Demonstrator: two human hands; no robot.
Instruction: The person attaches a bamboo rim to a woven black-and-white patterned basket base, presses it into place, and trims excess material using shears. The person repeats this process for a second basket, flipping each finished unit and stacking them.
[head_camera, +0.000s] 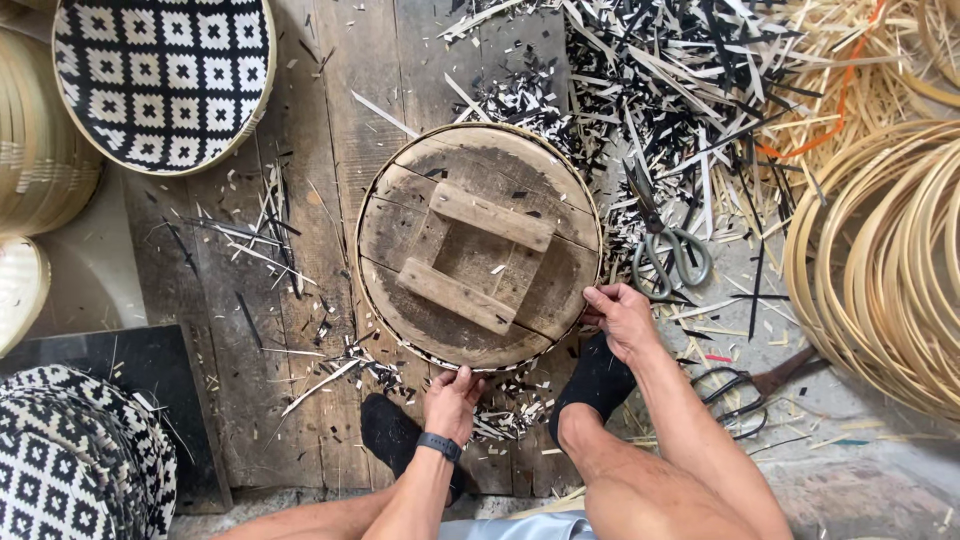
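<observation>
Round wooden form (478, 245), worn, cross-braced, apparently rimmed with pale bamboo.

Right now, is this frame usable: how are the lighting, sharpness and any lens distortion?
Head view: soft, even daylight with no glare; shadows are faint beneath the round wooden form. Focus is sharp on the left hand, right hand and scissors. Wide-angle curvature bends the frame's edges, visibly at the cane hoops.
</observation>
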